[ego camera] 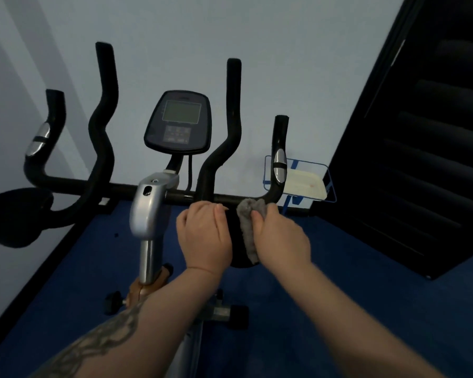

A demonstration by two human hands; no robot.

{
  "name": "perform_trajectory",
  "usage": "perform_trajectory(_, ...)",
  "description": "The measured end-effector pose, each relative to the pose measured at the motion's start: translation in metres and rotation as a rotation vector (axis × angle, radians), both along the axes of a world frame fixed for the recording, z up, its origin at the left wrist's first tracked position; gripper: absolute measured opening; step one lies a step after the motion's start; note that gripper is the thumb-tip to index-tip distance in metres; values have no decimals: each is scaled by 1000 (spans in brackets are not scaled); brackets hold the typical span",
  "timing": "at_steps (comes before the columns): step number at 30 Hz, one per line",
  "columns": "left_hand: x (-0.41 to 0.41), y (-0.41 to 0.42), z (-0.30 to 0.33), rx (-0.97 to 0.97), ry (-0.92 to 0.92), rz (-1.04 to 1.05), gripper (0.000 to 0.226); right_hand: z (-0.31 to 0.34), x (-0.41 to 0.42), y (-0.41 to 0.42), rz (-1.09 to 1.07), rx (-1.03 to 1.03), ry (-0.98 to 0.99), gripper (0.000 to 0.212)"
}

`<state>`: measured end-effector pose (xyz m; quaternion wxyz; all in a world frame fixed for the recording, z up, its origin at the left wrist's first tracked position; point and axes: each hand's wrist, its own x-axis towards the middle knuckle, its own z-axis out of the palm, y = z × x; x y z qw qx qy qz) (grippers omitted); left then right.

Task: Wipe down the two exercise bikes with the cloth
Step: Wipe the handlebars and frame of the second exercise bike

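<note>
An exercise bike (150, 211) with a silver stem and black handlebars stands in front of me. Its console (178, 122) sits above the crossbar. My right hand (280, 238) presses a grey cloth (248, 230) against a black padded armrest (236, 241) on the right side of the handlebar. My left hand (204, 238) grips the same black pad from the left, fingers curled over its top. The matching left pad (17, 216) hangs at the far left. Only one bike is in view.
A pale wall stands behind the bike. A blue wire rack with a white tray (306, 184) sits on the floor by the wall. A dark louvred door panel (421, 148) leans at the right. Blue carpet (339, 296) covers the floor.
</note>
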<state>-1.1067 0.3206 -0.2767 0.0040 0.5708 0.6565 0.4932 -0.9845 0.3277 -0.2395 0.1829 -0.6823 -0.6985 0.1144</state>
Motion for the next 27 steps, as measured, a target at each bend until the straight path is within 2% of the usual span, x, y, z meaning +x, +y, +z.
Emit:
perform_trajectory(3,-1,0,0,7,2,12,48,23,-13,33,102,-153,43,34)
perform_trajectory(5,-1,-1,-1,3,18,9,47,21,-14,29,116,-102,44,36)
perform_trajectory(7,-1,0,0,1,18,-3,47,3,-8,3,42,39,88,38)
perform_trajectory(8,-1,0,0,-3,12,-8,47,-6,-5,-13,11,114,108,36)
perform_trajectory(10,-1,3,1,5,10,-8,46,-15,1,-28,-18,131,152,28)
perform_trajectory(14,0,2,1,5,15,10,46,1,-6,11,28,-21,22,36)
perform_trajectory(16,1,1,3,-8,7,9,46,10,-12,22,61,-61,35,40)
perform_trajectory(20,2,-1,5,-33,-12,6,49,-9,-5,-12,11,124,206,29)
perform_trajectory(22,2,-1,6,-53,-15,1,50,-18,-1,-30,-2,186,226,24)
perform_trajectory(24,2,-1,5,-74,-17,6,52,-14,2,-18,3,115,180,24)
perform_trajectory(27,2,0,6,-90,-18,19,57,8,-5,20,70,-86,69,38)
